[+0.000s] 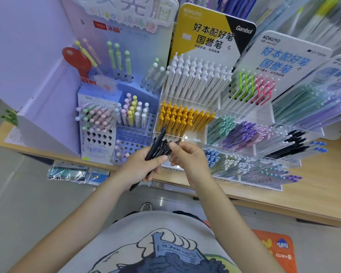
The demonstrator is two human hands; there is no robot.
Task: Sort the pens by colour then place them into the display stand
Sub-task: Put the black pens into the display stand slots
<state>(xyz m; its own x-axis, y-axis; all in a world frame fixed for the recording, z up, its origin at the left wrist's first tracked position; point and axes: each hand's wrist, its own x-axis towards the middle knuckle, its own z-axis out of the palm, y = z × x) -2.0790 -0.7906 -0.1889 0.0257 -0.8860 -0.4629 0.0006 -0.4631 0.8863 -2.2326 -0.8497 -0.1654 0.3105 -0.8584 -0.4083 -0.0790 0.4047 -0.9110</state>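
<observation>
Left grip [141,164] around black pens [159,147]

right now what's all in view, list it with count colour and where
black pens: a bundle, too many to count, black, held in front of the stand
acrylic display stand: one, clear, on the shelf at centre and right
white pens: many, white, top row of the stand
yellow pens: many, orange-yellow, row below the white ones
pastel pens: many, mint, purple and pink, right of the yellow ones
ball-topped pens: many, pastel, in the blue card stand at left
wooden shelf: one, light wood, under the stands
left hand: grips the black pens
right hand: pinches the tops of the black pens
</observation>
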